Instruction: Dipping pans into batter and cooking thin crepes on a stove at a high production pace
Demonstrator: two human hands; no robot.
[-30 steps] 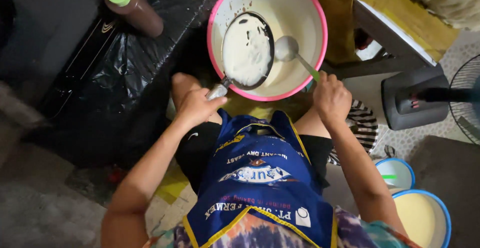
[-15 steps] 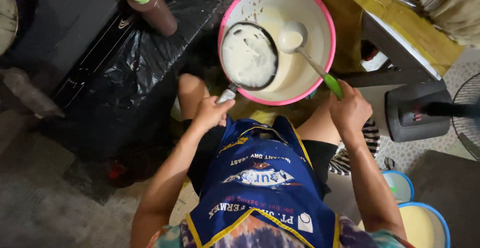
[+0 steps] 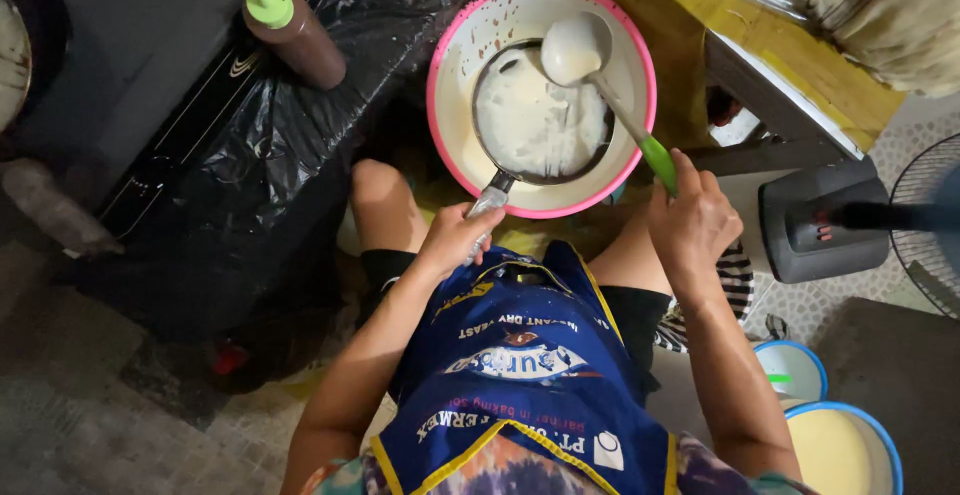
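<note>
The ladle [image 3: 578, 50] has lifted toward the bowl's [image 3: 450, 75] far rim, right hand [image 3: 692, 223] clamped on its green handle. Left hand [image 3: 458, 239] grips the pan [image 3: 540, 120] handle. A brown bottle [image 3: 295, 33] with a green cap lies on black plastic [image 3: 250, 155].

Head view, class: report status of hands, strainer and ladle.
Left hand grips strainer handle over pink-rimmed bowl. Right hand holds green-handled ladle above strainer. Nothing blocking.
</note>
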